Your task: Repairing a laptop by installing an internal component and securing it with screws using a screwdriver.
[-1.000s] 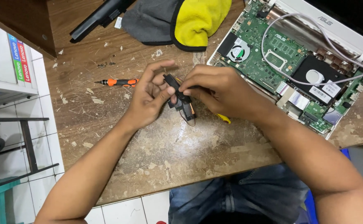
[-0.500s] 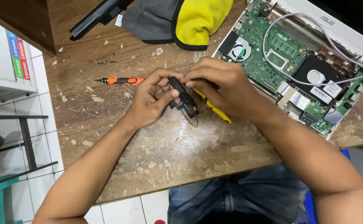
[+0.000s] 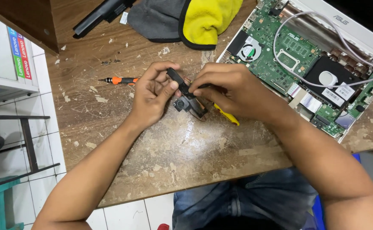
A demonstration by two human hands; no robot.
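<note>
Both hands meet over the worn wooden table [image 3: 178, 149]. My left hand [image 3: 152, 96] and my right hand [image 3: 229, 89] pinch a small black plastic part [image 3: 186, 96] between their fingertips, held just above the tabletop. A yellow-handled tool [image 3: 227, 116] lies under my right hand, mostly hidden. An orange and black screwdriver [image 3: 120, 80] rests on the table just left of my left hand.
An opened laptop [image 3: 305, 64] with bare green circuit board, fan and a loose white cable lies at the right. A grey and yellow cloth [image 3: 186, 19] and a long black battery [image 3: 103, 12] lie at the far edge. A few tiny screws [image 3: 109, 62] sit near the screwdriver.
Both hands with the black part have shifted slightly up and away from me, closer to the screwdriver. The part has turned a little between the fingers.
</note>
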